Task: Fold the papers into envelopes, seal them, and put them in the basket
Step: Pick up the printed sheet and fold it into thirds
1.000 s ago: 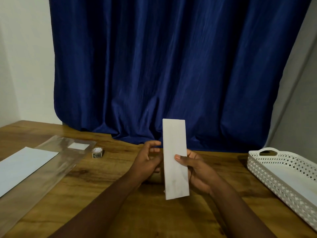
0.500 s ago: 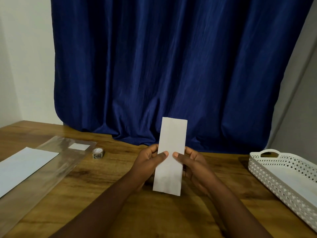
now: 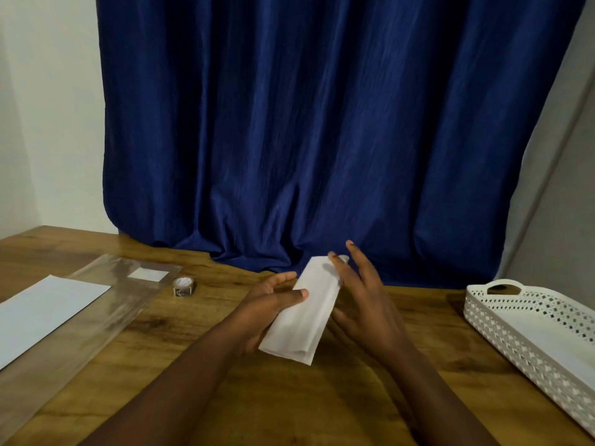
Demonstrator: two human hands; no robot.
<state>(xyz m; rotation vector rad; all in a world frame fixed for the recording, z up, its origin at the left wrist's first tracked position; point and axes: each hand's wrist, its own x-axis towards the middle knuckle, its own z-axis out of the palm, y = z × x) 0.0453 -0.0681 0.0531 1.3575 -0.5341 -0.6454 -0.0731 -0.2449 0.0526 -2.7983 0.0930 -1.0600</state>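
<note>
A long white folded paper [image 3: 306,312] is held tilted above the middle of the wooden table [image 3: 354,400], its top end leaning away to the right. My left hand [image 3: 269,302] holds it from the left, thumb across its front and fingers behind. My right hand [image 3: 363,300] is at its right edge with the fingers spread and straight, fingertips touching the paper's upper end. The white perforated basket [image 3: 502,326] stands at the right of the table with white paper lying inside it.
A flat white sheet [image 3: 42,312] lies at the left on a clear plastic sleeve [image 3: 106,304] that carries a small white label. A small roll of tape [image 3: 183,286] sits beside the sleeve. A dark blue curtain [image 3: 322,140] hangs behind the table.
The folded paper has tipped from upright to leaning right and has dropped lower. My right hand has let go of its pinch and spread its fingers along the paper's right edge.
</note>
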